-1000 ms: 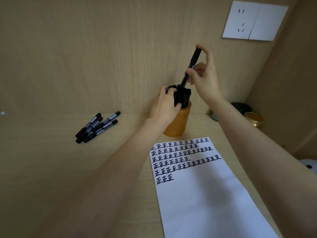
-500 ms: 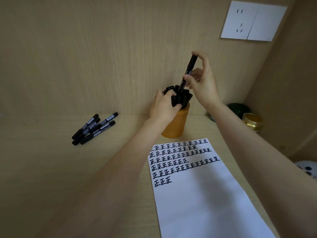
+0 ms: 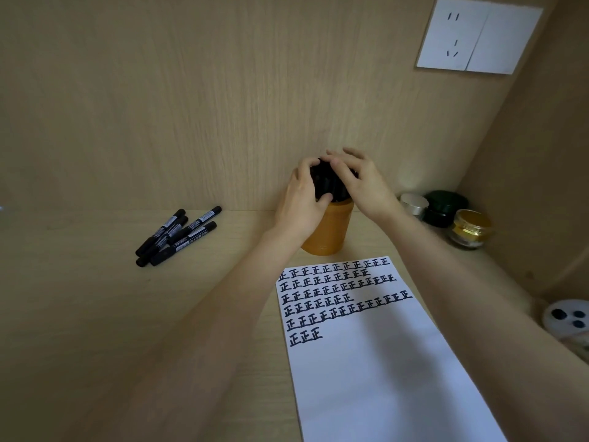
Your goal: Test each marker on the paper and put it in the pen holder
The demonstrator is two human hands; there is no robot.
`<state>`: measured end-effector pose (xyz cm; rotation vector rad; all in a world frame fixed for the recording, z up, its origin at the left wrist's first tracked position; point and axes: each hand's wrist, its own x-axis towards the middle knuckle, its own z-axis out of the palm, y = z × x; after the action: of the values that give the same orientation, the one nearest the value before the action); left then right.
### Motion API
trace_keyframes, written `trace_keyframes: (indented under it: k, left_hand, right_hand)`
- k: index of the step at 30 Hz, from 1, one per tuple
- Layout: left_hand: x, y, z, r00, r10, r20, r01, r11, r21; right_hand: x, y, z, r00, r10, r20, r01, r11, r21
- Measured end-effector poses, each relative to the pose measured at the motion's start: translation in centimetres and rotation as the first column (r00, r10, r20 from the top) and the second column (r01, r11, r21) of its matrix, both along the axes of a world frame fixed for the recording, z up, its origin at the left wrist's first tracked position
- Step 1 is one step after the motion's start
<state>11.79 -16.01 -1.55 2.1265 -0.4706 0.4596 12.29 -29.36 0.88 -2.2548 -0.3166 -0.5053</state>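
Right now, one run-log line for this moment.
left hand: grips bundled markers | right hand: fingers rest on their tops | pen holder: upright, packed | loose markers: lying left of holder | paper: partly filled

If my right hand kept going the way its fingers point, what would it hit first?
Probably the black markers in the orange pen holder; the right hand seems to touch their caps.

Light wood-grain back wall [image 3: 159, 106] carries a white wall socket [image 3: 478, 36]; matching side panel [image 3: 541, 170] at right; wooden table [image 3: 79, 298] below.
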Motion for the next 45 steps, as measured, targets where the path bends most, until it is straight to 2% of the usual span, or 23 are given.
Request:
trace_keyframes:
  k: [2, 7, 12, 14, 16, 18, 20, 23, 26, 30, 34, 39, 43, 45]
  left_hand:
    - [0.0, 0.1, -0.1, 1.0, -0.015, -0.015, 0.015, 1.0, -0.027]
    - [-0.6, 1.1, -0.6, 0.998, -0.021, -0.063, 0.015, 0.995, -0.096]
    - [-2.3, 4.1, -1.4, 0.997, 0.039, -0.06, -0.044, 0.996, -0.079]
    - [-3.0, 6.1, -2.2, 0.995, 0.076, -0.065, -0.08, 0.995, -0.06]
    - [-3.6, 8.4, -3.1, 0.989, 0.132, -0.061, -0.133, 0.991, -0.014]
    - [-4.1, 10.8, -4.2, 0.979, 0.195, -0.067, -0.192, 0.981, 0.037]
    - [-4.5, 12.9, -5.2, 0.958, 0.276, -0.083, -0.268, 0.959, 0.095]
    - [-4.6, 15.5, -6.5, 0.925, 0.377, -0.053, -0.359, 0.911, 0.203]
    - [-4.4, 17.3, -7.2, 0.894, 0.447, 0.011, -0.425, 0.842, 0.333]
    - [-3.5, 18.5, -7.4, 0.859, 0.512, 0.011, -0.461, 0.763, 0.453]
    - [-3.1, 18.8, -7.6, 0.858, 0.514, -0.009, -0.445, 0.751, 0.487]
    - [-4.0, 18.4, -8.1, 0.902, 0.431, -0.001, -0.402, 0.841, 0.361]
    - [-6.6, 16.6, -7.0, 0.952, 0.305, -0.017, -0.304, 0.952, 0.044]
    - [-8.4, 14.9, -5.9, 0.974, 0.214, -0.069, -0.22, 0.971, -0.098]
  right_hand:
    - [-0.4, -0.1, -0.1, 1.0, 0.028, -0.012, -0.027, 0.999, 0.022]
    - [-2.2, 0.1, -0.3, 0.996, -0.046, 0.074, 0.036, 0.991, 0.132]
    - [-5.1, 1.0, -1.3, 0.922, -0.216, 0.321, 0.171, 0.972, 0.162]
    - [-6.9, 1.8, -2.5, 0.906, -0.241, 0.349, 0.19, 0.966, 0.176]
    - [-8.7, 2.8, -3.9, 0.942, -0.181, 0.284, 0.137, 0.976, 0.166]
    - [-10.4, 4.0, -5.0, 0.99, -0.072, 0.121, 0.049, 0.982, 0.185]
    - [-11.5, 5.1, -5.9, 1.0, 0.017, 0.006, -0.018, 0.98, 0.196]
    - [-12.2, 6.3, -6.6, 0.993, 0.082, -0.079, -0.066, 0.979, 0.19]
    - [-12.6, 7.1, -6.7, 0.984, 0.121, -0.133, -0.092, 0.975, 0.204]
    - [-13.0, 7.4, -6.6, 0.977, 0.125, -0.174, -0.076, 0.962, 0.264]
    - [-13.2, 7.3, -6.5, 0.975, 0.124, -0.184, -0.065, 0.953, 0.295]
    - [-13.3, 7.3, -6.6, 0.973, 0.115, -0.2, -0.049, 0.95, 0.308]
    - [-13.5, 7.5, -6.8, 0.967, 0.116, -0.227, -0.023, 0.927, 0.375]
    - [-13.6, 7.9, -6.8, 0.951, 0.145, -0.273, 0.004, 0.878, 0.478]
